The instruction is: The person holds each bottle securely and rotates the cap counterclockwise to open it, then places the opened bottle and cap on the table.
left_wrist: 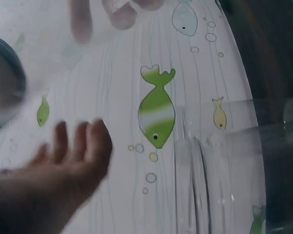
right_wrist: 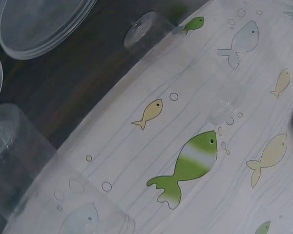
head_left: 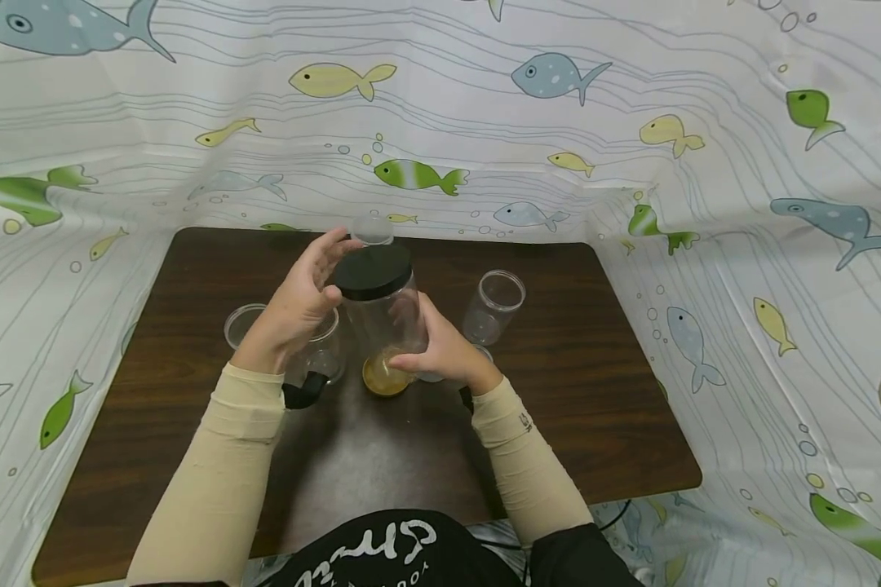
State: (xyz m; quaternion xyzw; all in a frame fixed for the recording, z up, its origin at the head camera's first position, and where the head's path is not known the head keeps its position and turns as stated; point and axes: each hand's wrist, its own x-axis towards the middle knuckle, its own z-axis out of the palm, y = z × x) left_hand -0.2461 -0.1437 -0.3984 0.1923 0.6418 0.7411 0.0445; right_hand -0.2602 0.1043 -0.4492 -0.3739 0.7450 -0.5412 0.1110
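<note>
A tall clear jar (head_left: pixel 383 318) with a black lid (head_left: pixel 373 271) is tilted over the middle of the table. My right hand (head_left: pixel 444 346) grips its lower side, fingers behind it and thumb in front. Beside the lid, my left hand (head_left: pixel 304 285) has its fingers loosely spread; in the head view it looks apart from or barely touching the lid. An amber round patch (head_left: pixel 385 377) shows at the jar's bottom; I cannot tell if it lies inside or beneath. The left wrist view is blurred, with a spread-fingered hand at lower left.
Clear open containers stand around the jar: one at the right (head_left: pixel 493 306), one at the back (head_left: pixel 372 229), one by my left forearm (head_left: pixel 321 355) and another at the left (head_left: pixel 241 323). The brown table (head_left: pixel 595 424) is surrounded by a fish-patterned sheet (head_left: pixel 455 114).
</note>
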